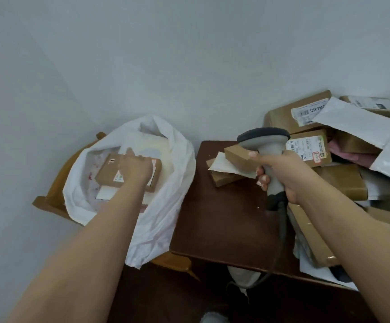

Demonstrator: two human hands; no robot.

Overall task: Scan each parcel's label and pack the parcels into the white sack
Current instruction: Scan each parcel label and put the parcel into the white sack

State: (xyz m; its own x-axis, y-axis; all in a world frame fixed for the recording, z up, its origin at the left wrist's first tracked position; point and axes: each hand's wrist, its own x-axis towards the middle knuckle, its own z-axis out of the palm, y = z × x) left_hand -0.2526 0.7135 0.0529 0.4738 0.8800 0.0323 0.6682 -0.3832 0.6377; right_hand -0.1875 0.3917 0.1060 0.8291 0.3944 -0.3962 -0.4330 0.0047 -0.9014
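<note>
The white sack (173,173) stands open on a wooden chair at the left. My left hand (134,167) reaches into its mouth and lies on a flat brown cardboard parcel (108,171) with a label; whether the fingers grip it I cannot tell. More parcels lie under it in the sack. My right hand (280,173) grips the handle of a grey barcode scanner (265,141), held above the dark wooden table (224,220). A small brown parcel (236,157) lies on a white paper just left of the scanner head.
A heap of brown boxes (289,115), a labelled box (310,148) and white mailers (357,122) fills the table's right side. The scanner's cable (280,241) hangs down over the table's front edge. The chair (49,201) stands against the white wall.
</note>
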